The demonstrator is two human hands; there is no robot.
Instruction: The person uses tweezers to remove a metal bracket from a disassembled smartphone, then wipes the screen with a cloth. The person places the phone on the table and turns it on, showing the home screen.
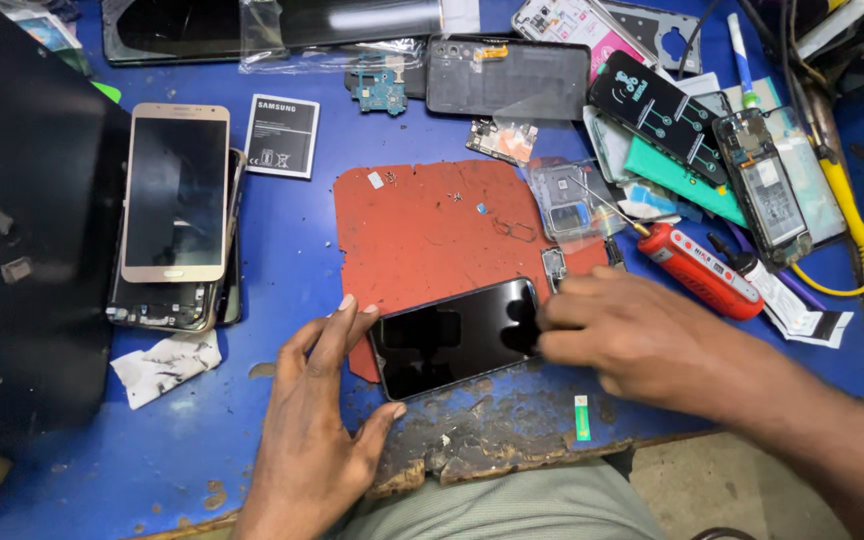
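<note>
Left hand (324,400), fingers spread, steadies the black phone (455,337) on the red mat (422,230); right hand (632,335), fingers closed, works its right edge; tool hidden.

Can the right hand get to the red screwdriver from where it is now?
Probably yes. The right hand rests at the black phone's right end, and the red screwdriver lies just beyond it on the blue table, nothing between.

A dark blank phone screen (457,336) lay on the red mat (422,235); left of the mat, a gold-framed screen (175,192) (also dark).
</note>
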